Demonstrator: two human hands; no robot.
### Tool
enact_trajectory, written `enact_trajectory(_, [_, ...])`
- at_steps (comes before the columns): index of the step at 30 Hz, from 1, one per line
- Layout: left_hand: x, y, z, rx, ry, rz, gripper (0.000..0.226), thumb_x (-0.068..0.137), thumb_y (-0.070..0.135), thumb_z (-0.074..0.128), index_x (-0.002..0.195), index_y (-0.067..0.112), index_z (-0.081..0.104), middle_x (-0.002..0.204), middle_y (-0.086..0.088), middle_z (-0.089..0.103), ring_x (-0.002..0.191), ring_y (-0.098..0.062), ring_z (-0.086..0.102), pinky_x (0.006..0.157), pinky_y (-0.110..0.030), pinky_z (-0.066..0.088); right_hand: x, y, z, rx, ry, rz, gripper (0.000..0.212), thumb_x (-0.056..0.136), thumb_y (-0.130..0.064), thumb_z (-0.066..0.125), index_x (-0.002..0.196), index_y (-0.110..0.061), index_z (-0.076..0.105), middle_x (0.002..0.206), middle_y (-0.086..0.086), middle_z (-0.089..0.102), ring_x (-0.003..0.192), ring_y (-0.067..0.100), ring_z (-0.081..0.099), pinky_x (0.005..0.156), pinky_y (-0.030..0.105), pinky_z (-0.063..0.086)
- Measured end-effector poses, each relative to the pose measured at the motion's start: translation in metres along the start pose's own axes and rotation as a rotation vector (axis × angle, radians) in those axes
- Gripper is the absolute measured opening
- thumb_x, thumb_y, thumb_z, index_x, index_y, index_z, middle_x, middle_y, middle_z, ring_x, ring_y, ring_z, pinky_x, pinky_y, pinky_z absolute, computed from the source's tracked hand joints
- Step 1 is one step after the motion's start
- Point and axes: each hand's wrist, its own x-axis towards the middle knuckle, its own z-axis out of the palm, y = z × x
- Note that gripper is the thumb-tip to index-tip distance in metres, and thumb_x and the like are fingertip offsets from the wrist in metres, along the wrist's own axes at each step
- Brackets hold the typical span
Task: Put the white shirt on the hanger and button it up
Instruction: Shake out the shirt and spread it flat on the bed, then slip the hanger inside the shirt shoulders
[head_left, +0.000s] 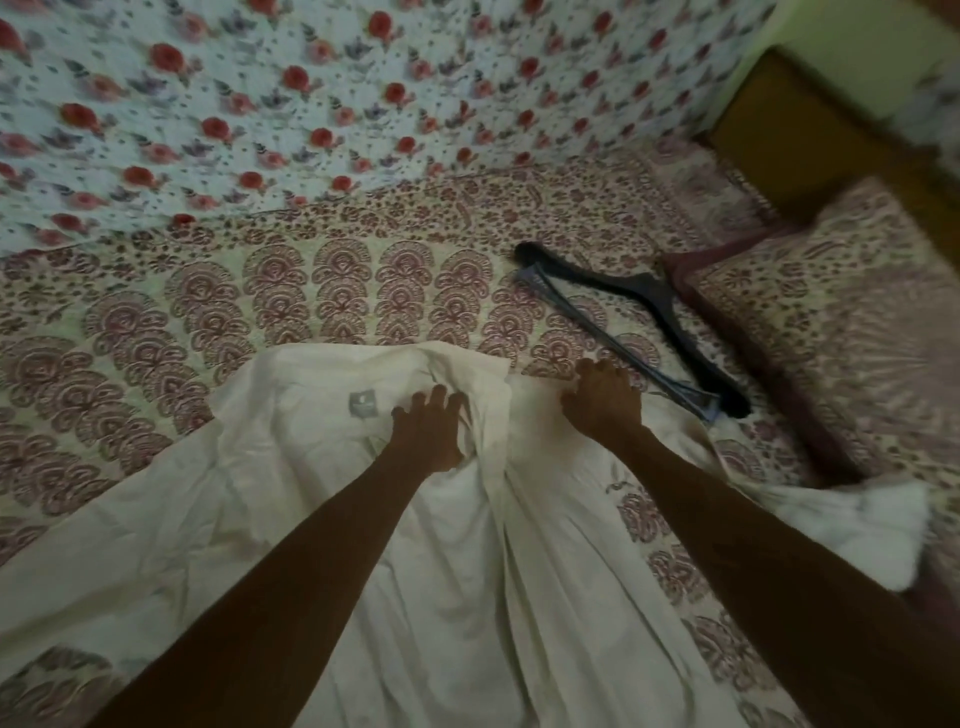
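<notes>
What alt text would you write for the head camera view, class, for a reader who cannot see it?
A person's left hand bunches the fabric of a white shirt lying open on a patterned bedspread, and the right hand rests on its other front edge. A dark hanger lies beyond, beside a pillow.

Bed (311, 291): white shirt (291, 467), hanger (670, 317), pillow (841, 332).

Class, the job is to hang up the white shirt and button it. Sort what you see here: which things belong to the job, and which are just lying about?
For the job: shirt; hanger.
Lying about: pillow; bedspread; floral cloth.
</notes>
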Motion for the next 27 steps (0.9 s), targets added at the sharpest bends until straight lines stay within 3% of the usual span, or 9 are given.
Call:
enact_trajectory(3, [0.003,0.012,0.001,-0.011,-0.021,-0.038,0.091,0.078,0.045,0.073,0.147,0.018,0.022,0.153,-0.007,0.019,0.138,-0.035,0.027,0.104,-0.054,0.038,0.015,0.035,-0.003,0.095,0.017,0.092,0.052,0.092,-0.024,0.052,0.140,-0.007,0.040,0.143,0.021,0.043,0.130,0.040,0.043,0.104,0.050,0.043])
enact_trajectory(8, [0.011,0.026,0.005,0.026,-0.027,-0.077,0.089,0.081,0.037,0.072,0.148,0.013,0.019,0.153,-0.009,0.017,0.136,-0.038,0.030,0.107,-0.047,0.039,0.040,0.062,-0.005,0.046,0.178,0.071,0.046,0.090,-0.012,0.048,0.136,-0.008,0.043,0.141,0.018,0.043,0.127,0.038,0.044,0.100,0.051,0.042])
enact_trajectory(12, [0.020,0.031,-0.001,0.066,0.015,-0.084,0.078,0.086,0.025,0.065,0.149,0.015,0.022,0.156,-0.009,0.017,0.131,-0.035,0.040,0.105,-0.042,0.039,0.059,0.070,0.001,-0.075,0.093,0.071,0.042,0.092,-0.015,0.047,0.134,-0.009,0.043,0.134,0.016,0.050,0.124,0.036,0.048,0.101,0.051,0.039])
enact_trajectory(15, [0.021,0.031,0.001,0.046,0.045,-0.076,0.078,0.084,0.024,0.066,0.149,0.015,0.025,0.155,-0.009,0.021,0.127,-0.035,0.044,0.103,-0.040,0.040,0.071,0.078,0.001,-0.104,0.239,0.016,0.028,0.096,-0.014,0.047,0.122,-0.008,0.052,0.123,0.015,0.057,0.114,0.034,0.055,0.089,0.045,0.048])
enact_trajectory(17, [0.020,0.027,0.003,-0.054,0.098,-0.076,0.067,0.084,0.023,0.066,0.143,0.015,0.036,0.147,-0.009,0.034,0.122,-0.035,0.049,0.100,-0.040,0.042,0.073,0.076,-0.003,-0.016,0.372,-0.013,0.018,0.096,-0.010,0.049,0.110,-0.007,0.060,0.111,0.014,0.063,0.102,0.034,0.062,0.076,0.043,0.052])
enact_trajectory(21, [0.012,0.023,-0.009,-0.764,0.360,-0.154,0.027,0.088,0.015,0.064,0.114,0.016,0.062,0.120,-0.007,0.063,0.111,-0.026,0.060,0.095,-0.029,0.042,0.045,0.056,-0.026,0.097,0.620,-0.144,0.021,0.085,0.001,0.057,0.101,-0.009,0.067,0.093,0.009,0.065,0.073,0.032,0.064,0.056,0.035,0.047])
enact_trajectory(24, [-0.007,0.030,-0.041,-1.370,0.619,-0.248,0.010,0.090,0.027,0.062,0.099,0.031,0.060,0.107,0.004,0.065,0.105,-0.022,0.063,0.093,-0.043,0.053,0.006,0.035,-0.038,0.175,0.706,-0.306,0.022,0.083,0.004,0.059,0.096,-0.011,0.069,0.085,0.007,0.065,0.062,0.029,0.059,0.049,0.032,0.041])
enact_trajectory(25, [-0.015,0.031,-0.054,-1.364,0.789,-0.266,0.014,0.090,0.031,0.061,0.104,0.030,0.058,0.110,0.004,0.062,0.105,-0.020,0.062,0.093,-0.043,0.053,-0.007,0.029,-0.038,0.180,0.713,-0.352,0.021,0.083,0.004,0.060,0.093,-0.011,0.069,0.083,0.007,0.064,0.062,0.028,0.057,0.049,0.033,0.040])
enact_trajectory(27, [-0.037,0.025,-0.080,-0.954,1.218,-0.260,0.027,0.091,0.027,0.060,0.115,0.016,0.057,0.117,-0.005,0.055,0.107,-0.020,0.056,0.093,-0.034,0.049,-0.031,0.015,-0.032,0.159,0.713,-0.431,0.025,0.079,0.007,0.063,0.094,-0.012,0.070,0.083,0.007,0.065,0.064,0.029,0.056,0.052,0.034,0.039])
